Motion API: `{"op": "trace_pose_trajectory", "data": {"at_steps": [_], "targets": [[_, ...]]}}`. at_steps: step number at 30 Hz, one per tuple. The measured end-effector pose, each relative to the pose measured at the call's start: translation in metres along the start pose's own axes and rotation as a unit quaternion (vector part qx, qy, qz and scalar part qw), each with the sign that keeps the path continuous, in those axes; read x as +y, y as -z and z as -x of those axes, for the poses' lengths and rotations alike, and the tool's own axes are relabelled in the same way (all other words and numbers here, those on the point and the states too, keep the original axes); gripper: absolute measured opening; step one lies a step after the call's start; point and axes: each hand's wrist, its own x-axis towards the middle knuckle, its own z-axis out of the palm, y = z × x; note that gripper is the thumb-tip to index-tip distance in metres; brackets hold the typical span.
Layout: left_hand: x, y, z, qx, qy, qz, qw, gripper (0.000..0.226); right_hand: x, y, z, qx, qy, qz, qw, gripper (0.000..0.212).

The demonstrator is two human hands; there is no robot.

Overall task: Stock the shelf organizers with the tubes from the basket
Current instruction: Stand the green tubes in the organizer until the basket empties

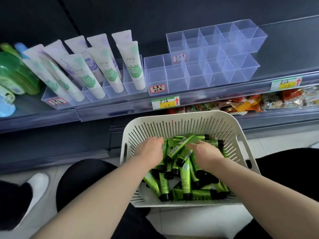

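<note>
I have my left hand (149, 149) and right hand (206, 151) among the tubes (185, 178) by the basket (181, 118)'s far wall, grips I cannot tell, and next I must lift some to the empty organizers (174, 78).

The tubes (185, 178) lie in the basket (174, 125). Right behind the basket, up on the shelf (290, 54), sit the shelf organizers (203, 71). Behind the basket and off to its left, big tubes (107, 66) stand on that shelf.
</note>
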Motion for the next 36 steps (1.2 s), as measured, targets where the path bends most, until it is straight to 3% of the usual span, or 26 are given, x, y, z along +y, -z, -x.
{"op": "trace_pose_trajectory", "data": {"at_steps": [2, 4, 6, 9, 12, 15, 19, 21, 24, 27, 29, 32, 36], "targets": [[-0.004, -0.005, -0.004, -0.004, 0.003, 0.007, 1.000, 0.028, -0.009, -0.010, -0.006, -0.022, 0.014, 0.024, 0.999, 0.067], [-0.008, -0.009, -0.008, -0.009, 0.003, 0.010, 1.000, 0.028, -0.016, -0.013, -0.013, -0.029, 0.013, 0.034, 0.999, 0.041], [-0.010, -0.012, -0.012, -0.018, 0.009, 0.020, 1.000, 0.029, -0.016, -0.012, -0.018, -0.046, -0.005, 0.052, 0.998, 0.035], [-0.006, -0.018, -0.018, -0.034, 0.010, 0.051, 0.998, 0.026, -0.008, -0.008, -0.016, -0.068, -0.056, 0.067, 0.994, 0.049], [0.008, -0.022, -0.023, -0.048, -0.003, 0.069, 0.996, 0.025, 0.002, -0.011, -0.011, -0.043, -0.099, 0.029, 0.994, 0.070], [0.026, -0.027, -0.029, -0.044, -0.003, 0.063, 0.997, 0.025, -0.005, -0.017, -0.010, -0.005, -0.118, -0.024, 0.993, 0.070], [0.038, -0.033, -0.036, -0.036, 0.024, 0.040, 0.998, 0.023, -0.014, -0.026, -0.019, 0.007, -0.150, -0.008, 0.989, 0.104], [0.039, -0.029, -0.038, -0.037, 0.030, 0.040, 0.998, 0.023, -0.010, -0.025, -0.024, 0.006, -0.160, -0.036, 0.986, 0.106], [0.038, -0.025, -0.044, -0.059, 0.029, 0.038, 0.997, 0.025, 0.001, -0.013, -0.024, -0.020, -0.173, -0.112, 0.978, 0.096], [0.043, -0.030, -0.051, -0.079, 0.030, 0.022, 0.996, 0.030, 0.010, -0.005, -0.018, -0.039, -0.220, -0.225, 0.948, 0.063], [0.049, -0.036, -0.054, -0.081, 0.024, -0.012, 0.996, 0.040, 0.017, -0.008, -0.014, -0.010, -0.231, -0.292, 0.928, 0.044], [0.056, -0.041, -0.056, -0.059, 0.015, -0.075, 0.995, 0.039, 0.025, -0.012, -0.008, 0.010, -0.211, -0.339, 0.917, 0.040], [0.058, -0.033, -0.055, -0.069, 0.034, -0.034, 0.996, 0.032, 0.022, -0.003, -0.002, 0.040, -0.123, -0.401, 0.907, 0.027]]}}
